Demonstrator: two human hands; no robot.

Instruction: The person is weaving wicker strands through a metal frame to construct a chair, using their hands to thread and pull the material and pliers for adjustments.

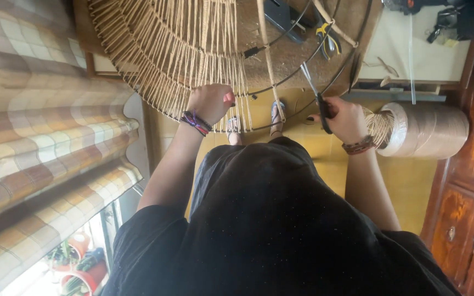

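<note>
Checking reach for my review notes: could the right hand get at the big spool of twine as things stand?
Probably yes: the right hand, holding scissors, sits right beside the spool of twine, with nothing visible between them.

Yellow tiled floor (pixel 412 181), large spool of tan twine (pixel 426 130) lying on it, sandalled feet (pixel 276 112) on it

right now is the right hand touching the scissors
Touching. The head view shows the right hand closed around the dark handles of the scissors, with the blades sticking up past the fingers toward the wire frame.
</note>
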